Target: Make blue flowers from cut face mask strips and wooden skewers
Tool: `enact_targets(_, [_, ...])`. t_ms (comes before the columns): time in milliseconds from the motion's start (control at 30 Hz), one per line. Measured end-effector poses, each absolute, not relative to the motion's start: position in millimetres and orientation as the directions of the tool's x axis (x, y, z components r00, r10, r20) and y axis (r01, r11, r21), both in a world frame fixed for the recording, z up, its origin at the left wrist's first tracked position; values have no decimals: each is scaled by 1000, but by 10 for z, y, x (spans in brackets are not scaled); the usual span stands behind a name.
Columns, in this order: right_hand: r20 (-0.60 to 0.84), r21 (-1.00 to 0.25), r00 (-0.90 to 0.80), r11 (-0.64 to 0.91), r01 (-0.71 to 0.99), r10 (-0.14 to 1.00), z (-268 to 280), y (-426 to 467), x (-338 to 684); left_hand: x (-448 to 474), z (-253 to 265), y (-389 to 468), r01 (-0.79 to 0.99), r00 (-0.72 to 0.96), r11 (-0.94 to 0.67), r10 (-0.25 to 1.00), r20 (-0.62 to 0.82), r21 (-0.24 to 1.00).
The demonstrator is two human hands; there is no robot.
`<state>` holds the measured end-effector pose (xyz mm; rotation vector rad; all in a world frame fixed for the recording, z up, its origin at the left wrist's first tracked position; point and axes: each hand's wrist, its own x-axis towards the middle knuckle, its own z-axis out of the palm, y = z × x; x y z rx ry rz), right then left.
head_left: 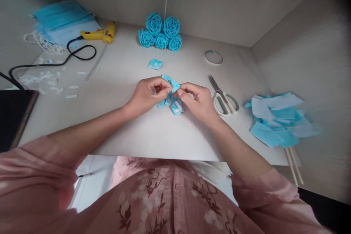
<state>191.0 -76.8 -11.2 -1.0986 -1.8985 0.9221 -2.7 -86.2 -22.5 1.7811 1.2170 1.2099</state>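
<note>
Between my two hands, above the middle of the table, is a small folded piece of blue mask fabric [171, 82]. The fingers of my left hand [149, 94] pinch its left side. My right hand [196, 98] pinches its right side with thumb and forefinger. Just below, more blue folded pieces [177, 107] show, one with a white strip on it; my hands partly hide them. Farther back lies another folded blue piece [155, 64]. White-handled scissors [225, 103] rest to the right of my right hand, blades pointing away.
Several blue rolled fabric roses [161, 31] are stacked at the back, near a thin stick [166, 0]. A yellow glue gun [99, 34], blue masks [64, 20] and white scraps [44, 78] lie left. A tape ring [213, 57], fabric strips [276, 120] and wooden sticks [294, 166] lie right.
</note>
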Motion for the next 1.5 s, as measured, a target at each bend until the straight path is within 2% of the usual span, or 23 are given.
enact_targets(300, [298, -839, -338, 414, 353, 893, -153, -749, 1885, -36, -239, -880, 292, 155, -365, 930, 333, 884])
enact_targets(500, [272, -845, -327, 387, 368, 905, -152, -748, 1885, -56, -326, -787, 245, 10, -415, 905, 426, 876])
enact_targets(700, [243, -848, -364, 379, 370, 899, -130, -760, 1889, -57, -321, -783, 299, 123, -371, 929, 350, 879])
enact_targets(867, [239, -848, -412, 396, 352, 879, -93, -766, 1891, -43, -293, -812, 268, 120, -353, 936, 332, 896])
enact_targets(1033, [253, -853, -378, 390, 346, 890, -121, -747, 1873, -36, -294, -815, 286, 137, -352, 935, 326, 891])
enact_targets(1167, [268, -846, -367, 400, 353, 891, -135, -740, 1876, -49, -290, -811, 234, 108, -324, 946, 307, 917])
enact_targets(1500, [249, -843, -377, 391, 369, 892, -117, -753, 1877, -78, -288, -820, 240, 204, -292, 947, 247, 926])
